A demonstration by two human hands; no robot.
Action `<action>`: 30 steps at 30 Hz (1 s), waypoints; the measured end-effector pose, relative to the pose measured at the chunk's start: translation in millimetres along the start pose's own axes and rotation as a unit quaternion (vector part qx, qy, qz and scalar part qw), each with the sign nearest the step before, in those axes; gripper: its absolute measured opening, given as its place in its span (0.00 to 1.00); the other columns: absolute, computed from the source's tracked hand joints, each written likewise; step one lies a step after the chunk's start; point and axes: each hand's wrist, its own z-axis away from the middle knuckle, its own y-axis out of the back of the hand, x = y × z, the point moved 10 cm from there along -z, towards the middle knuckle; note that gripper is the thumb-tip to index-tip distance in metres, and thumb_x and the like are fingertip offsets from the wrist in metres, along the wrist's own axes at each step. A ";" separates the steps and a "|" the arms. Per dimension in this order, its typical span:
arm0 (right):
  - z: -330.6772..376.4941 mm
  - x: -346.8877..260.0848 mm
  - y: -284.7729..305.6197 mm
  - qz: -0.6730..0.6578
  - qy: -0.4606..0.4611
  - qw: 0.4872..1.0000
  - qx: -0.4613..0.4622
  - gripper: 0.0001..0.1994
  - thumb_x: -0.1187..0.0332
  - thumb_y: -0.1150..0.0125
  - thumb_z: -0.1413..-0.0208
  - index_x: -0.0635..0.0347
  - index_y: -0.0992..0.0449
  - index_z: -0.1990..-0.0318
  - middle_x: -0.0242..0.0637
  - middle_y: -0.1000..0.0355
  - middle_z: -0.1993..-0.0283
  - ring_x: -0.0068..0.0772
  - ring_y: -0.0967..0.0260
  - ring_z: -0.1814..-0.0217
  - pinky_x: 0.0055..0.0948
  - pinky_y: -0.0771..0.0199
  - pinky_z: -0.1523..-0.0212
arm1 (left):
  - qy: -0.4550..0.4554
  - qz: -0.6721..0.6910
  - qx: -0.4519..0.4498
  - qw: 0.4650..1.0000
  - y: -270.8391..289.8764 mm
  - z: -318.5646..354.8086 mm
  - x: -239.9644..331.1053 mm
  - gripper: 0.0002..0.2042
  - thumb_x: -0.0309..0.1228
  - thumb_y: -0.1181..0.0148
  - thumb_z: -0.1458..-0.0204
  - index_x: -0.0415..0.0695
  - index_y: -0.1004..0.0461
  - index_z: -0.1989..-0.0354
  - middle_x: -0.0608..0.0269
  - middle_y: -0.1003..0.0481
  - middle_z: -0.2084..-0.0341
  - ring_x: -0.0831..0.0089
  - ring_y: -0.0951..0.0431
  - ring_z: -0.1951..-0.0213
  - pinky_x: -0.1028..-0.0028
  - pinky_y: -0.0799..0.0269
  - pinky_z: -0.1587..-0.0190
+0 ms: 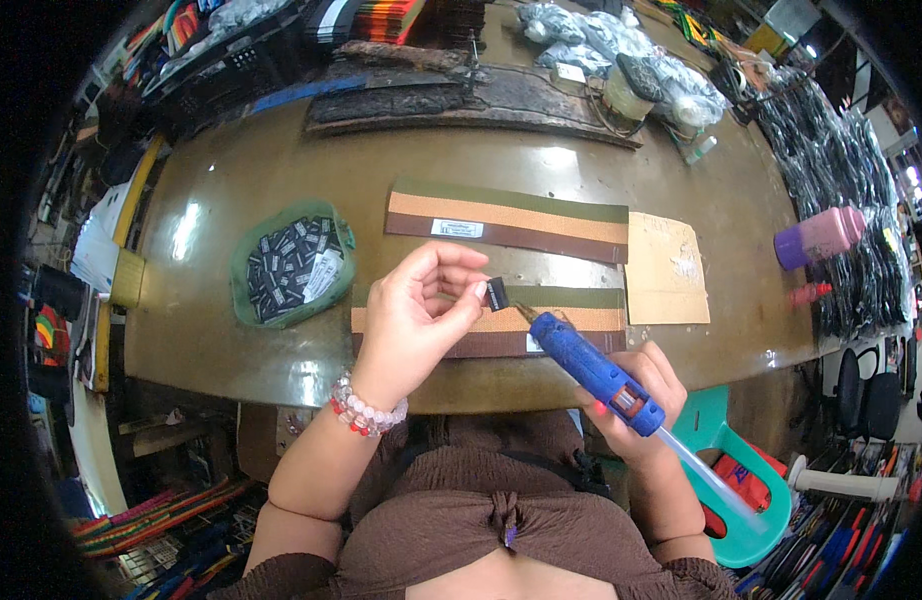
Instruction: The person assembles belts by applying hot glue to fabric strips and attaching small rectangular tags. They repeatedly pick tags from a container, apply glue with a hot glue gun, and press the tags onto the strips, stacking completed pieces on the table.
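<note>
My left hand [426, 300] pinches a small black fabric label [497, 294] between thumb and fingertips. My right hand [636, 405] is wrapped round a blue hot glue gun [591, 370], with a clear glue stick [706, 475] sticking out of its back end. The gun's nozzle points at the label, close to its right edge; whether they touch I cannot tell. Under the hands lies a striped green, tan and brown strip [396, 320], partly hidden. A second such strip [521, 215] lies farther back, bearing a white label [457, 229].
A green tub [243, 295] full of small black labels stands on the table [196, 360] at left. Brown cardboard [666, 270] lies right of the strips. A dark wooden board [461, 110] and plastic bags [601, 45] are at the back, a pink-purple bottle [821, 238] at far right.
</note>
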 end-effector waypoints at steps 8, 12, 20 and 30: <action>-11.1 -12.2 -0.1 0.039 0.020 0.999 0.017 0.16 0.63 0.24 0.66 0.60 0.26 0.75 0.38 0.35 0.75 0.36 0.34 0.75 0.31 0.31 0.74 | -0.009 -0.034 0.004 0.999 -5.2 8.4 10.7 0.10 0.20 0.42 0.49 0.37 0.30 0.58 0.62 0.23 0.68 0.80 0.22 0.64 0.81 0.25 0.65; -11.7 -9.6 -1.8 0.036 0.009 0.999 0.016 0.16 0.63 0.24 0.66 0.60 0.27 0.76 0.38 0.36 0.75 0.36 0.35 0.74 0.32 0.31 0.74 | -0.030 -0.039 0.005 0.999 -4.6 9.7 14.2 0.09 0.20 0.42 0.49 0.37 0.30 0.58 0.63 0.23 0.68 0.80 0.23 0.65 0.81 0.26 0.64; 0.2 17.5 -9.9 0.053 -0.044 0.997 -0.041 0.15 0.64 0.26 0.63 0.59 0.26 0.72 0.40 0.36 0.74 0.41 0.34 0.74 0.35 0.30 0.72 | 0.015 0.036 -0.014 0.999 -6.2 7.7 0.3 0.11 0.20 0.41 0.49 0.39 0.31 0.56 0.64 0.24 0.67 0.81 0.25 0.63 0.81 0.29 0.60; 3.0 241.2 32.2 0.115 -0.383 0.907 0.136 0.19 0.54 0.40 0.46 0.59 0.26 0.55 0.48 0.26 0.64 0.45 0.28 0.62 0.38 0.32 0.59 | 0.023 0.072 -0.050 0.996 -12.9 9.0 -2.1 0.12 0.19 0.43 0.48 0.39 0.33 0.55 0.63 0.24 0.65 0.82 0.25 0.62 0.81 0.31 0.58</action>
